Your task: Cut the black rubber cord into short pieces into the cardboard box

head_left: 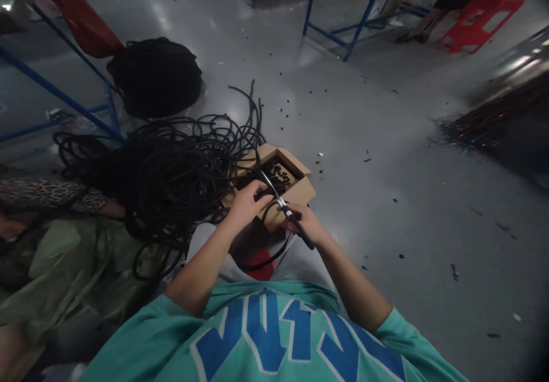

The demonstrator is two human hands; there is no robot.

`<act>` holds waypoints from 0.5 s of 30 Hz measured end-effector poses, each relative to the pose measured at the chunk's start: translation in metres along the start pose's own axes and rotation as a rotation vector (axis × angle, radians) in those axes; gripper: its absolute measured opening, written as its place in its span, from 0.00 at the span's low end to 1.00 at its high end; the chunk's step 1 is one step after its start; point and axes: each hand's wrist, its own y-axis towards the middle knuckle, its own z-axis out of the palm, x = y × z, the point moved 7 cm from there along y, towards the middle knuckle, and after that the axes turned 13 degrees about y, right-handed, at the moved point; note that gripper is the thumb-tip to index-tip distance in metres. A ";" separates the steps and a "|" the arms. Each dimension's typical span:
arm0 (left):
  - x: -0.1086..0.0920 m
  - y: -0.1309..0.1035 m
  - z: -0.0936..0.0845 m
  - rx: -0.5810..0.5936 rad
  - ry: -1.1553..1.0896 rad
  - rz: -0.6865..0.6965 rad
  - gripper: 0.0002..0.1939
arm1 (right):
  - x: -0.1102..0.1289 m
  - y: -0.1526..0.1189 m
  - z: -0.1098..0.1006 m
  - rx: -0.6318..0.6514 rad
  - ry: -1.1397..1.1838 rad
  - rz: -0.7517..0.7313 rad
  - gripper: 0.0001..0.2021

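Note:
My right hand [306, 223] is wrapped around the black handles of a pair of scissors [281, 202]. The blades point up and left over an open cardboard box [303, 192]. Close to the blades, my left hand [247, 203] has its thumb and fingers pinched together, apparently on a black tube, though the grip is partly hidden. A length of black tube [281, 250] loops below the hands over my lap. Inside the box lie short black cut pieces [281, 171]. A big tangle of black tubing [171, 182] lies against the box's left side.
A large black coil [156, 76] sits behind the tangle, near a blue metal frame [64, 93]. At the left, another person's leopard-print sleeve [55, 192] reaches toward the tubing. Small black scraps are scattered on the grey floor [364, 119]. A red stool [482, 13] stands far right.

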 end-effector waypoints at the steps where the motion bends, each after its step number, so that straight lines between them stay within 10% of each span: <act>1: 0.000 -0.001 0.000 -0.017 0.047 -0.004 0.10 | 0.001 0.000 0.002 0.017 0.017 0.010 0.19; 15: 0.020 0.023 0.027 0.281 -0.445 -0.106 0.12 | -0.002 0.027 -0.001 0.100 0.162 0.096 0.21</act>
